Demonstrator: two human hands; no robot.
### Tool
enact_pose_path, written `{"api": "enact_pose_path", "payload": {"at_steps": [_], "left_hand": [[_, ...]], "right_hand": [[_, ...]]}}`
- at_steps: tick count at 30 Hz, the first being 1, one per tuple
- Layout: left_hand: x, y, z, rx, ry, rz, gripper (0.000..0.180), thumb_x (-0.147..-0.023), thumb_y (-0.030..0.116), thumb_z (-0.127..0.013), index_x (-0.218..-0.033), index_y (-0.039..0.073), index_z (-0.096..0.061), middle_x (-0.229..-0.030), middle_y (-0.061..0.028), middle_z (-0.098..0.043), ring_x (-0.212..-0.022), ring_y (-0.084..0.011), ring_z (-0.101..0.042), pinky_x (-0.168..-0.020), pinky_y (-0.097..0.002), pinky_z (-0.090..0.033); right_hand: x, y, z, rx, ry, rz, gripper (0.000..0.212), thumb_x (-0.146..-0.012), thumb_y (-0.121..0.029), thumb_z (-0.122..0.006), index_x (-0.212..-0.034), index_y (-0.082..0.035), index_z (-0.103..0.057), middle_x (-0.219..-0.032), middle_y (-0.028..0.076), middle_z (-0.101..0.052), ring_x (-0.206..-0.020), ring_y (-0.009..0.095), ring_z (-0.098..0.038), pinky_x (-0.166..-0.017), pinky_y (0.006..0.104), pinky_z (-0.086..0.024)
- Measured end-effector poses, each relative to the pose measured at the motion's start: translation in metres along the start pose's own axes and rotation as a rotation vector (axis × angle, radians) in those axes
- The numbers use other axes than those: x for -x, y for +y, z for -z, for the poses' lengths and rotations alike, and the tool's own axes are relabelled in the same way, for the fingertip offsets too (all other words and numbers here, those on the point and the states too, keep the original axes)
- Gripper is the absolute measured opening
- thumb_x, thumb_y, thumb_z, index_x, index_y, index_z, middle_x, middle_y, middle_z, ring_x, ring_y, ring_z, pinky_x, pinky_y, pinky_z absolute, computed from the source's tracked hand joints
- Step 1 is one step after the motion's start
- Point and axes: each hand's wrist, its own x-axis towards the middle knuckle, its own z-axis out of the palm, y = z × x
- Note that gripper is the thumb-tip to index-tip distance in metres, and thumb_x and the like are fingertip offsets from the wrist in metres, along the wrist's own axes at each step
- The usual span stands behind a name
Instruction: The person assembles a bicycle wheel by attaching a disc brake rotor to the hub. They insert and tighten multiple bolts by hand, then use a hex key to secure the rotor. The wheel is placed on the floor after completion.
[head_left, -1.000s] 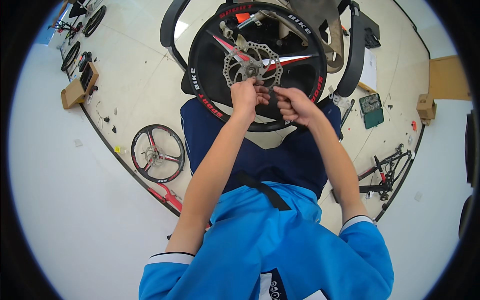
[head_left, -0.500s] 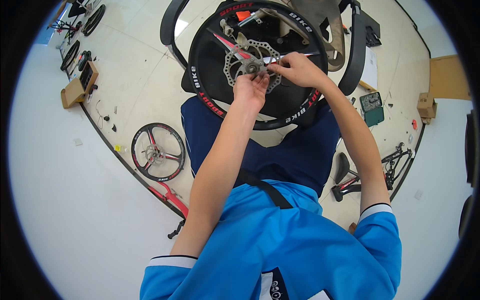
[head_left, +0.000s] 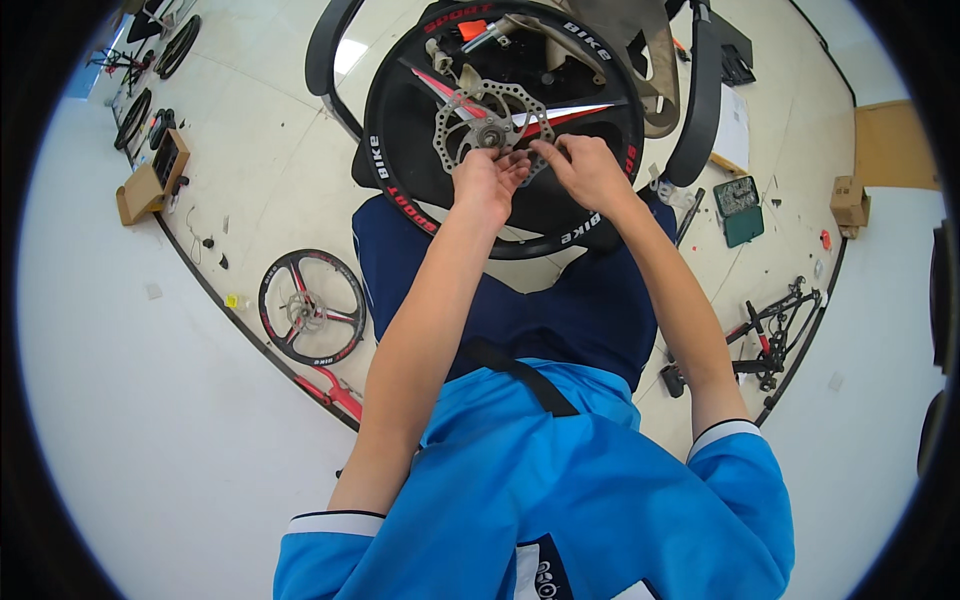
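Observation:
A black bicycle wheel [head_left: 376, 110] with red and white spokes lies flat on the black seat of an armchair in front of me. At its hub sits a silver brake disc [head_left: 446, 122] with a perforated rim. My left hand [head_left: 484, 186] is palm up beside the hub, its fingers curled over the disc's near part. My right hand [head_left: 590, 174] pinches with thumb and forefinger at the disc's near right edge, close to the left fingertips. Whatever small thing either hand holds is hidden by the fingers.
Curved chair armrests [head_left: 697, 100] flank the wheel. Metal parts and an orange piece [head_left: 472, 30] lie beyond the hub. A second wheel [head_left: 312, 306] rests on the floor at left, near a red frame part [head_left: 342, 392]. At right are a green case [head_left: 741, 212], a bicycle frame [head_left: 770, 340] and cardboard boxes [head_left: 849, 202].
My right hand has turned and drawn slightly nearer to me, uncovering a red and white spoke. The left hand stays by the hub. The whole view has shifted a little.

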Motion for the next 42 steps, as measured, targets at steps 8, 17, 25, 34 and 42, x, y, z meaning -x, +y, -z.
{"api": "enact_pose_path", "payload": {"at_steps": [8,17,25,34,42], "left_hand": [[-0.002,-0.001,0.005,0.015,-0.002,0.011,0.019,-0.101,0.007,-0.043,-0.102,-0.008,-0.054,-0.087,-0.0178,-0.065,-0.073,-0.0245,-0.065,-0.061,-0.0300,-0.055],[0.001,0.007,0.022,-0.315,-0.153,-0.008,0.020,-0.101,0.017,-0.055,-0.101,-0.002,-0.061,-0.081,-0.0102,-0.066,-0.067,-0.0206,-0.066,-0.058,-0.0293,-0.054],[0.015,0.022,0.057,-0.440,-0.196,-0.008,0.025,-0.102,0.025,-0.058,-0.097,0.001,-0.060,-0.076,-0.0102,-0.063,-0.063,-0.0223,-0.063,-0.054,-0.0300,-0.048],[0.022,-0.002,0.148,0.141,-0.257,0.001,0.024,-0.106,0.027,-0.051,-0.095,0.008,-0.060,-0.078,-0.0017,-0.058,-0.071,-0.0177,-0.054,-0.062,-0.0273,-0.042],[0.050,-0.016,0.168,0.176,-0.114,0.028,0.023,-0.105,0.027,-0.052,-0.093,0.008,-0.059,-0.073,-0.0009,-0.055,-0.069,-0.0164,-0.051,-0.062,-0.0281,-0.041]], "right_hand": [[0.006,0.014,-0.012,0.283,0.070,0.088,0.061,-0.096,-0.052,-0.064,-0.070,0.003,-0.064,-0.070,0.027,-0.065,-0.069,0.046,-0.066,-0.062,0.0512,-0.054],[0.058,0.016,-0.074,0.059,0.023,-0.040,0.054,-0.097,-0.045,-0.063,-0.075,0.005,-0.068,-0.074,0.028,-0.066,-0.077,0.048,-0.067,-0.073,0.0524,-0.055],[0.075,0.029,-0.060,-0.281,-0.043,-0.180,0.036,-0.094,-0.030,-0.068,-0.086,0.005,-0.066,-0.070,0.022,-0.064,-0.064,0.037,-0.064,-0.063,0.0381,-0.052],[0.028,0.039,-0.091,-0.195,0.217,-0.002,0.023,-0.083,-0.016,-0.070,-0.097,0.003,-0.069,-0.095,0.022,-0.071,-0.090,0.043,-0.068,-0.082,0.0479,-0.054],[0.014,0.020,-0.126,-0.130,0.347,-0.200,0.024,-0.079,-0.017,-0.073,-0.102,-0.012,-0.075,-0.100,0.016,-0.073,-0.093,0.038,-0.069,-0.080,0.0466,-0.056]]}}
